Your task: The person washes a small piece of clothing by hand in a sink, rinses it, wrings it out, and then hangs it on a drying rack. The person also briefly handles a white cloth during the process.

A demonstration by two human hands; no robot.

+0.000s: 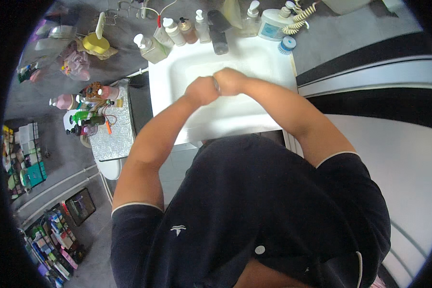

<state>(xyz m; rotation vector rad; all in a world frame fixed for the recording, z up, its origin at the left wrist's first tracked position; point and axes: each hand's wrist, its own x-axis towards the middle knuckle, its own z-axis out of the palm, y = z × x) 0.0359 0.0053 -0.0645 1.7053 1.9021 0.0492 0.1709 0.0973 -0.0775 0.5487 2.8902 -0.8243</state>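
Observation:
Over the white washbasin [237, 111], my left hand [202, 90] and my right hand [231, 81] are closed into fists, pressed side by side. A sliver of a small grey item [216, 85] shows between them, gripped by both; most of it is hidden by the fingers, so I cannot tell what it is. Beyond my hands, a dark faucet [220, 42] reaches over the basin's back edge.
Along the basin's back stand pump bottles [152, 50], a large white pump tub [271, 27] and a blue-and-white scrub brush [287, 45]. To the left, several bottles [88, 117] crowd a silvery covered surface [111, 142]. A yellow sponge [96, 44] hangs on the wall.

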